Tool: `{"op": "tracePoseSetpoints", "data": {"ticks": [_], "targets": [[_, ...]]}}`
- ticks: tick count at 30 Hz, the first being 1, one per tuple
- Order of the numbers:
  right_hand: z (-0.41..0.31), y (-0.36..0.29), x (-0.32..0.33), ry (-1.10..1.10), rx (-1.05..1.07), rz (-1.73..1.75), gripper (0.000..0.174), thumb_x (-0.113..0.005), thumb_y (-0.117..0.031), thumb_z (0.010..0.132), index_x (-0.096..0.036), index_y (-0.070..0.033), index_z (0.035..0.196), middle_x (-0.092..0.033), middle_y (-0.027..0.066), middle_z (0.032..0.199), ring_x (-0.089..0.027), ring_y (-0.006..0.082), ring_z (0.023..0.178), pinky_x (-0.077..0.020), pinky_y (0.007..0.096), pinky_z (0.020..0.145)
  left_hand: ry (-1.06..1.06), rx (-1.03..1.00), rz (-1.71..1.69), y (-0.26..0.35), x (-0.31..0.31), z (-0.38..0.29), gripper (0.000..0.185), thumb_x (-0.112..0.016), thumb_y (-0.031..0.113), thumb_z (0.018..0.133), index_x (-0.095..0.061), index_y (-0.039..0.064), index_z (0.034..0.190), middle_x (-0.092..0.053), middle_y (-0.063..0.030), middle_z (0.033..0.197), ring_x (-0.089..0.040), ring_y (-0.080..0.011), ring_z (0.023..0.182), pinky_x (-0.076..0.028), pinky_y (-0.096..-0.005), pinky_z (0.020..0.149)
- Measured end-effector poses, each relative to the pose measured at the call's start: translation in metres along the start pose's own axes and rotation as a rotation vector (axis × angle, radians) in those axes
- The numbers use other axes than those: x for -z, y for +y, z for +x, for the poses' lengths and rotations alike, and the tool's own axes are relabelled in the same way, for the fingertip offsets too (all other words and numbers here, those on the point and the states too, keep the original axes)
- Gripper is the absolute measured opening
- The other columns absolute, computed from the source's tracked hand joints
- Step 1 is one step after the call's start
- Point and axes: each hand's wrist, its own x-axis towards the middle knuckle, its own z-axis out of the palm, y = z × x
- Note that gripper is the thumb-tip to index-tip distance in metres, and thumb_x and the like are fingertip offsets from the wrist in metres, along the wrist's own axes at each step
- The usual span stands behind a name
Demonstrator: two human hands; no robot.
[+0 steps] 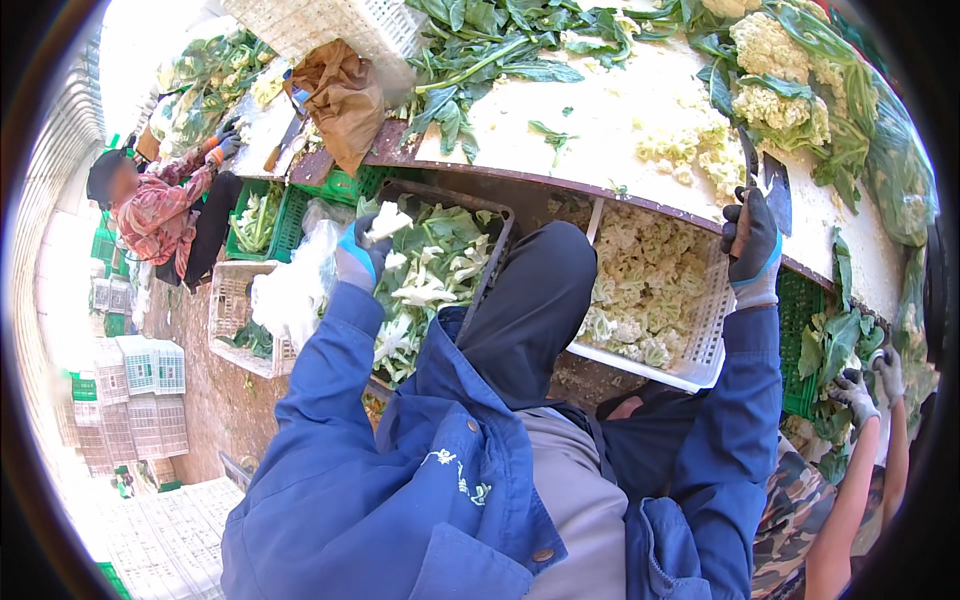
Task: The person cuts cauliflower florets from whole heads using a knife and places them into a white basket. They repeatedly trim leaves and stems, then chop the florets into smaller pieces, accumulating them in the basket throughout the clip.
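Observation:
My left hand [363, 253], in a grey and blue work glove, grips a pale cauliflower stem piece [388, 222]. Below it is a dark crate [504, 214] of trimmed leaves and cut stems [426, 289]. At the edge of the white work table [592, 97], my right hand [752, 244], gloved too, is closed around a knife [748, 156], its narrow dark blade pointing away from me. Cut florets [694, 146] lie just left of the blade. Under the table edge, a white plastic crate [712, 315] holds many cauliflower florets [641, 277].
Whole cauliflowers [776, 75] and loose leaves [480, 52] cover the table's far side. A dark flat blade [778, 193] lies right of my hand. A brown bag [337, 97] sits left. One person [169, 202] works at left; another's gloved hands [855, 394] handle leaves at right.

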Motion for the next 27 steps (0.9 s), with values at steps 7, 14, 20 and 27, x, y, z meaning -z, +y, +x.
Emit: {"op": "tracePoseSetpoints", "data": {"ticks": [7,14,20,27], "targets": [[-0.004,-0.002,0.005,-0.001,0.011,-0.024,0.055,-0.062,-0.051,0.109,-0.065,0.0,0.129,-0.066,0.0053,0.084,-0.055,0.0117,0.061,-0.043,0.0287,0.051,-0.037,0.04,0.204,-0.037,-0.006,0.008,0.066,-0.091,0.009,0.08,-0.066,0.007,0.142,-0.071,-0.0174,0.136,-0.071,-0.0321,0.121,-0.056,-0.042,0.106],[-0.009,-0.001,-0.008,-0.048,-0.032,-0.037,0.054,-0.064,-0.049,0.108,-0.067,0.002,0.127,-0.065,0.0051,0.083,-0.054,0.0112,0.058,-0.0425,0.0282,0.05,-0.528,0.252,0.532,-0.119,-0.007,-0.037,0.059,-0.079,0.045,0.091,-0.068,0.014,0.14,-0.072,-0.0235,0.131,-0.07,-0.0439,0.12,-0.055,-0.0518,0.104],[-0.011,-0.006,-0.006,-0.044,-0.053,-0.061,0.046,-0.061,-0.043,0.11,-0.067,0.0,0.126,-0.064,0.0045,0.082,-0.053,0.0102,0.056,-0.0413,0.0268,0.047,-0.652,0.275,0.703,-0.072,-0.042,-0.06,0.054,-0.077,0.042,0.094,-0.072,0.01,0.138,-0.076,-0.0228,0.13,-0.073,-0.0403,0.119,-0.056,-0.0483,0.104],[-0.005,-0.011,-0.001,-0.028,-0.04,-0.005,0.048,-0.059,-0.047,0.112,-0.066,-0.003,0.129,-0.064,0.0039,0.084,-0.055,0.0103,0.059,-0.0427,0.0281,0.051,-0.412,-0.175,0.275,0.08,-0.088,0.039,0.043,-0.08,0.034,0.091,-0.078,0.005,0.123,-0.081,-0.0211,0.109,-0.078,-0.0373,0.105,-0.06,-0.046,0.095]]}}
